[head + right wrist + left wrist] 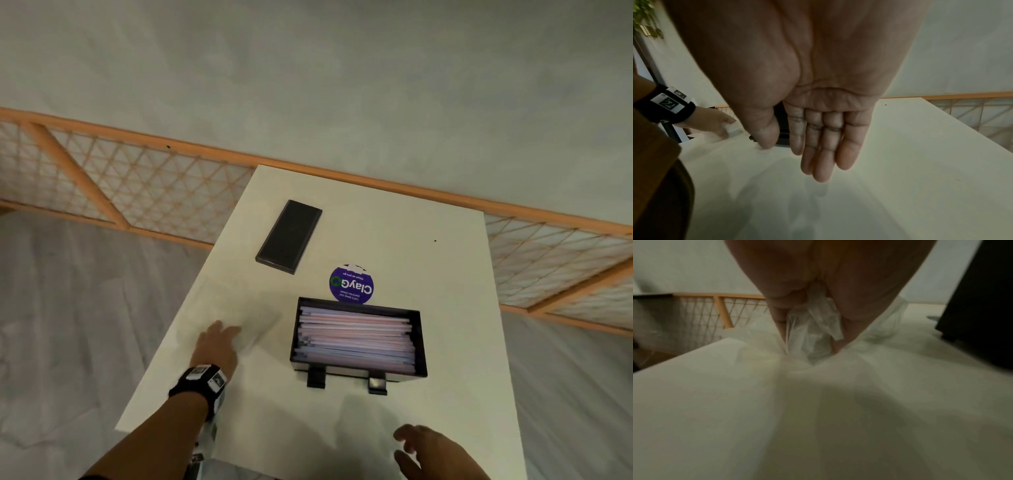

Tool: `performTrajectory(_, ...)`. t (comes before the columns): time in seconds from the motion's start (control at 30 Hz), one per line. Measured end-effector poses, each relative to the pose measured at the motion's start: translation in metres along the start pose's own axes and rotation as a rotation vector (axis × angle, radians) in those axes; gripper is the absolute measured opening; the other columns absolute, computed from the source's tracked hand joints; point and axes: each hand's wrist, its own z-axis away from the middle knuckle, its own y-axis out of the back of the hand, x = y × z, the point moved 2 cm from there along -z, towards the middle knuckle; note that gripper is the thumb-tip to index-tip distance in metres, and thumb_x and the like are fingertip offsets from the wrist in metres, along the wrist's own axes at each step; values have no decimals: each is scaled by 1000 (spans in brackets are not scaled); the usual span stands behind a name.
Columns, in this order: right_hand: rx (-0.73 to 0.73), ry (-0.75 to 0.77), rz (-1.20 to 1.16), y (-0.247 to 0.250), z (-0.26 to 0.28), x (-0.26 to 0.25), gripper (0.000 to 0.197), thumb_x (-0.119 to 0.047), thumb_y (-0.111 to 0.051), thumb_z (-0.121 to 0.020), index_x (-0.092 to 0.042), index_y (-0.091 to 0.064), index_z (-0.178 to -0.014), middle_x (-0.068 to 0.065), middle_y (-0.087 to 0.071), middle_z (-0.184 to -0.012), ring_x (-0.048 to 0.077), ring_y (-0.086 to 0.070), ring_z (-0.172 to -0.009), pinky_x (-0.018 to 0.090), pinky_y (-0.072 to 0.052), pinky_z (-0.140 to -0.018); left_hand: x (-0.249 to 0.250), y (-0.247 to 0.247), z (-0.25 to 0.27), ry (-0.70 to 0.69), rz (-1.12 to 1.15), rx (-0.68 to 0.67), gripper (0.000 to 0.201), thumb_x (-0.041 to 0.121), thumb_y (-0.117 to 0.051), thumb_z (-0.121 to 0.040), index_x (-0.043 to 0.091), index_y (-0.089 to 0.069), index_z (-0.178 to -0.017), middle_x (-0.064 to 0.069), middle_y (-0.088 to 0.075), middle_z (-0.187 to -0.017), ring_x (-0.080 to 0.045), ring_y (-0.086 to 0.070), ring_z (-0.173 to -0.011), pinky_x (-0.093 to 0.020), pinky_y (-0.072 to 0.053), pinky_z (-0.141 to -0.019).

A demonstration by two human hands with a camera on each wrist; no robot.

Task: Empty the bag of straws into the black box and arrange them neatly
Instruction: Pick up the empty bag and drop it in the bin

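Observation:
The black box [420, 342] stands on the white table [445, 260], filled with pink and pale blue straws [356, 337] lying side by side along its length. To its left, my left hand [222, 334] pinches the empty clear plastic bag [260, 325], which lies crumpled on the table. In the left wrist view the bag [813, 331] is bunched between thumb and fingers of the left hand [812, 344]. My right hand [414, 442] hovers near the table's front edge, fingers straight and holding nothing; the right wrist view shows the right hand [818, 155] palm open.
A black lid [289, 236] lies at the back left of the table. A round purple sticker [351, 284] sits just behind the box. A wooden lattice railing [137, 185] runs behind the table. Two black clips [315, 377] stick out from the box's front.

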Motion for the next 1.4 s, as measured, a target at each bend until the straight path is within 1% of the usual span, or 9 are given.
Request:
performTrajectory(0.33,-2,194,70,23,-2,-14,54,-65,-47,-92,-42,-47,-140,-15,-51,-137,5,-62,-110,20,-48,-94,30,38,106,-167,52,-16,38,24,-32,-101,14,-68,-104,-4,-64,-106,-19,-59,-100,-22,-37,-81)
performTrajectory(0.53,112,570,3,65,29,-69,106,-82,-54,-79,-51,15,-154,-29,7,-162,-7,-24,-143,18,-36,-109,95,63,189,-219,447,-144,17,19,-46,-76,17,-45,-59,2,-55,-64,-10,-49,-62,-34,-43,-62)
performTrajectory(0.63,162,781,15,73,44,-97,117,-85,-58,-76,-50,23,-151,-19,22,-164,-7,4,-150,23,-30,-116,133,72,216,-188,801,-215,27,13,-51,-64,7,-73,-80,-4,-74,-79,-14,-67,-74,-28,-54,-65)
performTrajectory(0.77,215,879,75,63,47,-122,112,-80,-59,-80,-49,20,-153,5,-1,-167,20,-10,-154,35,-32,-120,171,67,242,-128,1237,-376,31,2,-54,-82,-4,-69,-108,-30,-67,-110,-45,-64,-105,-47,-52,-90)
performTrajectory(0.83,277,877,145,54,43,-128,107,-69,-60,-86,-43,16,-156,11,-19,-158,25,-31,-144,34,-41,-113,176,60,248,-115,1206,-334,32,18,-52,-91,5,-68,-115,-21,-68,-117,-34,-65,-111,-43,-52,-99)
performTrajectory(0.97,120,811,257,43,29,-131,84,-39,-60,-95,-31,-6,-158,2,-30,-140,19,-55,-114,21,-47,-88,163,51,253,-60,1181,-264,16,5,-53,-95,8,-68,-93,-11,-68,-88,-18,-68,-75,-39,-59,-72)
performTrajectory(1.13,-68,743,265,28,-4,-144,14,-40,-54,-97,-31,-47,-105,-8,-50,-101,8,-52,-84,26,-45,-73,114,36,242,-74,1275,-242,66,24,-64,-85,39,-36,-144,9,-48,-137,-12,-49,-127,-33,-49,-100)
performTrajectory(1.27,-127,757,162,8,-33,-172,27,-19,-58,-98,-34,-46,-116,-20,-57,-95,-8,-58,-85,12,-43,-71,79,37,236,-198,1205,-312,74,28,-76,-84,35,-39,-148,9,-52,-140,-8,-50,-129,-33,-45,-108)
performTrajectory(1.4,-194,540,-109,-11,-58,-232,16,-10,-50,-97,-2,-62,-104,7,-57,-93,13,-58,-81,29,-49,-72,41,34,227,-388,824,-207,103,37,-82,-79,51,-13,-154,12,-2,-164,-5,-12,-150,-32,-30,-116)
